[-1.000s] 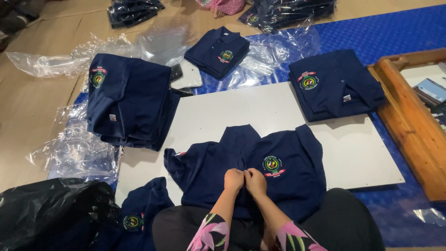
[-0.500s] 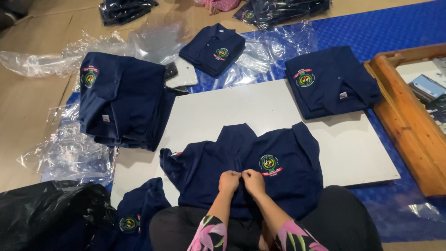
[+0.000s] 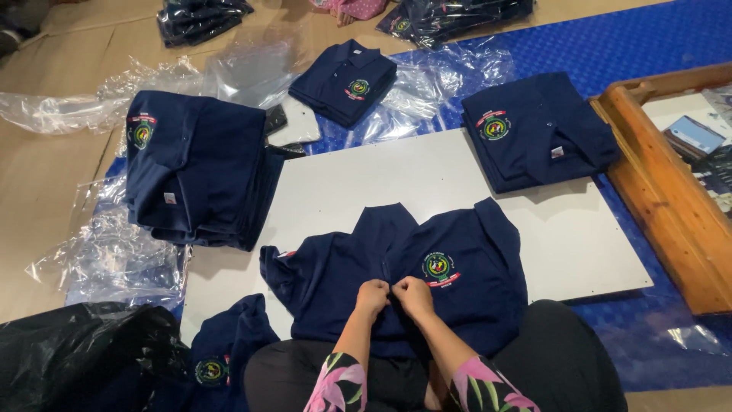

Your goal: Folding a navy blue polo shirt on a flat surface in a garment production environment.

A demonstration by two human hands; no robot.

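Left hand and right hand, both closed, pinch the shirt front, seemingly at its placket, on the board.

Under your left hand and right hand the navy polo shirt is matt knitted cloth with a stitched, multicoloured chest badge. It lies on a smooth, matt grey-white board. Left of the board, the stack of folded shirts shows the same dull cloth. Beyond the board, the clear plastic bags look thin, crinkled and glossy. Right of the board, the wooden frame has a warm, lightly shiny finish. The blue mat beneath looks textured and woven, and the black plastic bag at the board's near-left corner is glossy.
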